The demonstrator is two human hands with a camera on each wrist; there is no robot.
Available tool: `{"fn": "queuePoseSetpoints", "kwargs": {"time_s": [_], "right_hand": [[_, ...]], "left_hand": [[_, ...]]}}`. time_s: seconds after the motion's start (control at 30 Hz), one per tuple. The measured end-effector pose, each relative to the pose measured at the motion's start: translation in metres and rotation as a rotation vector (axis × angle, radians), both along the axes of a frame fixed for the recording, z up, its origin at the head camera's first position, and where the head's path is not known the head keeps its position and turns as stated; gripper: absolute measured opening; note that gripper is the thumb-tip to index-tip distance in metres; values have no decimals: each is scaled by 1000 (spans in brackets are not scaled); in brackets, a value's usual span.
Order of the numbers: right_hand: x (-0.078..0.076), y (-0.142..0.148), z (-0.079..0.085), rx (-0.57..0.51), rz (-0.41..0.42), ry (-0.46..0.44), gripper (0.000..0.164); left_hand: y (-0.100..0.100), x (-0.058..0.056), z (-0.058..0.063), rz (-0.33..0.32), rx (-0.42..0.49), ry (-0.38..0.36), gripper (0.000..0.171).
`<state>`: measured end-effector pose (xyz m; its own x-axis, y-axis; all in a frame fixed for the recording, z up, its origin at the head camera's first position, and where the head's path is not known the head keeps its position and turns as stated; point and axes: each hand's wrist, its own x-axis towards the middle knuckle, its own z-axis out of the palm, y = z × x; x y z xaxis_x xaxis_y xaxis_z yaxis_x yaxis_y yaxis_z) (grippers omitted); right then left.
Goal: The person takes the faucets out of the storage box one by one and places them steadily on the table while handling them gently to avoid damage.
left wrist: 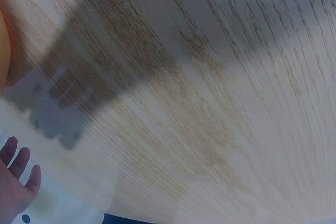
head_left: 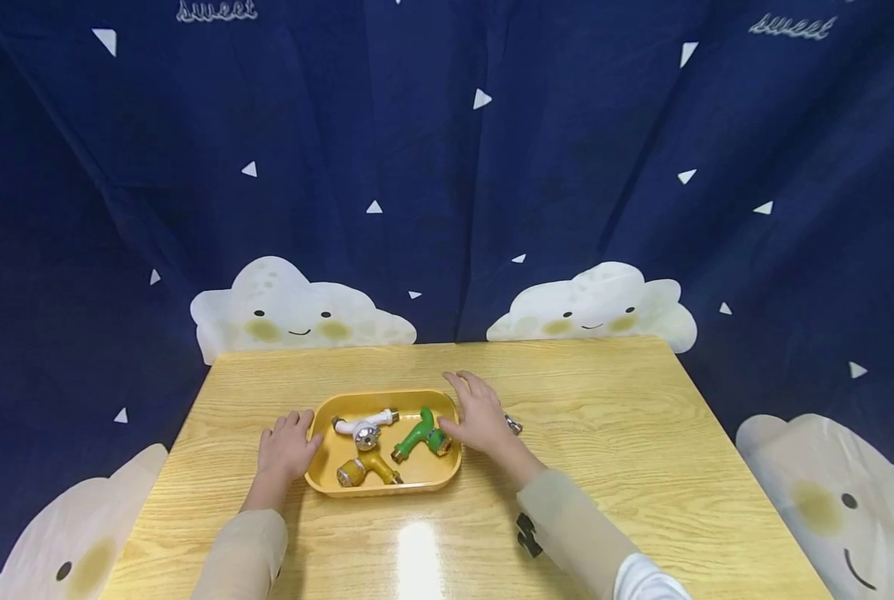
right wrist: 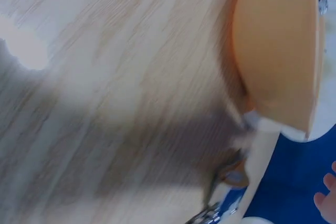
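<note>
A yellow-orange plastic tray holds a white tap, a green tap and a mustard-yellow tap. My left hand is at the tray's left side, thumb by the rim and fingers relaxed. At the opposite end, my right hand has its fingers spread, with the thumb at the rim near the green tap. Neither hand holds anything. Behind the right hand a chrome tap lies partly hidden; the right wrist view shows this shiny tap beside the tray's outer wall.
A black tap lies beside the right forearm, which covers part of it. The light wooden table ends at a dark blue curtain printed with clouds and white triangles. Glare shows on the tabletop in front of the tray.
</note>
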<state>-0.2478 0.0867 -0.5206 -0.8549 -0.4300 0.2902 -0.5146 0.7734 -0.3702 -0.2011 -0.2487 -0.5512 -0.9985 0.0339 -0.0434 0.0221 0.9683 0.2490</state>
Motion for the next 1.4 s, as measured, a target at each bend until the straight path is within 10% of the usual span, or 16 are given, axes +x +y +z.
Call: {"fn": "queuePoseSetpoints", "kwargs": {"time_s": [0.7, 1.4], "right_hand": [[13, -51, -2, 310, 153, -69, 75], [21, -69, -22, 481, 126, -226, 64]], "left_hand": [[0, 0, 3, 2, -5, 9, 50], [0, 0, 0, 6, 2, 8, 50]]}}
